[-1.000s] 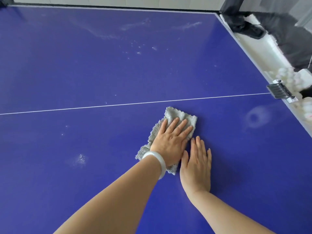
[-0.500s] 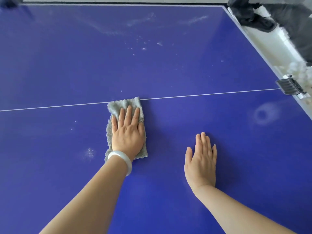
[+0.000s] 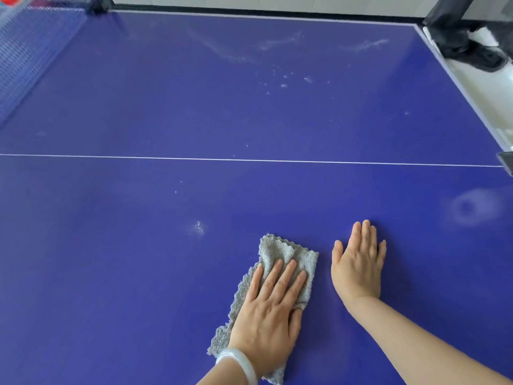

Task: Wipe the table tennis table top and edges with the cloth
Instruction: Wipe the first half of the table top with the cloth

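A grey fluffy cloth (image 3: 283, 255) lies flat on the blue table tennis table (image 3: 194, 107), near the front. My left hand (image 3: 270, 312) presses down on it with straight, spread fingers; a white bangle sits on that wrist. My right hand (image 3: 358, 265) rests flat on the bare table top just right of the cloth, fingers straight. A white centre line (image 3: 249, 160) runs across the table beyond both hands. White dust specks (image 3: 283, 79) and smears mark the far half, and a small dusty patch (image 3: 198, 227) lies left of the cloth.
The blue net (image 3: 25, 56) stands along the left. The table's right edge (image 3: 466, 98) runs diagonally at the right, with a white floor and a dark bag (image 3: 472, 51) beyond it. A round hazy mark (image 3: 472, 208) shows at the right.
My left hand slid the cloth left towards the centre line, then back towards me and right, next to my right hand. The right hand stayed flat in place.
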{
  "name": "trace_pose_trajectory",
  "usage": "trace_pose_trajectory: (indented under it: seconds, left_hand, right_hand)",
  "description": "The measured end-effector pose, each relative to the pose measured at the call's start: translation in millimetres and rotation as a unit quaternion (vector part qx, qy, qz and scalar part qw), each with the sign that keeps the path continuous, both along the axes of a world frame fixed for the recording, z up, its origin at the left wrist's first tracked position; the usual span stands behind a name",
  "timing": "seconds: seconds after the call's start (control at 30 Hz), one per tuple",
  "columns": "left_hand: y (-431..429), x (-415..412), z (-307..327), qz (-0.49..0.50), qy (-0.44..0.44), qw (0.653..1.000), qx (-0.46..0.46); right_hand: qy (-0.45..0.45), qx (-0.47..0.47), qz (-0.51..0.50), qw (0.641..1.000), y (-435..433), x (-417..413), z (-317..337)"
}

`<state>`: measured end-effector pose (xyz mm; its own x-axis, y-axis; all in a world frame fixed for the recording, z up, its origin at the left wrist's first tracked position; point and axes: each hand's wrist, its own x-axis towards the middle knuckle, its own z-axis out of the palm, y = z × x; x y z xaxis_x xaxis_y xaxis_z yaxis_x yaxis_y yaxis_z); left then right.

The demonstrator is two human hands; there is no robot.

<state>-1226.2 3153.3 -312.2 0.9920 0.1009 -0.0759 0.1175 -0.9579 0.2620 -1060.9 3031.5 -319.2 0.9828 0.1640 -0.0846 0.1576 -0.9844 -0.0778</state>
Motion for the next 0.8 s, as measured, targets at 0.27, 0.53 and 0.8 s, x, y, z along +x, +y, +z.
trace_pose_trajectory:
  seconds: [0.27,0.53,0.8]
  left_hand:
    - [5.7,0.4,-5.1,-0.001,-0.010,1.000,0.003]
    - [141.0,26.0,-9.0,0.190,-0.025,0.981,0.013]
    - [35.8,-7.9,-13.9,0.133,-0.053,0.990,-0.012]
  right_hand:
    - [0.010,0.150,0.033,0.988,58.3,-45.2,-0.2]
    - [-0.040,0.120,0.018,0.992,69.8,-49.2,-7.9]
    - [-0.035,0.077,0.018,0.996,73.7,-47.8,-9.6]
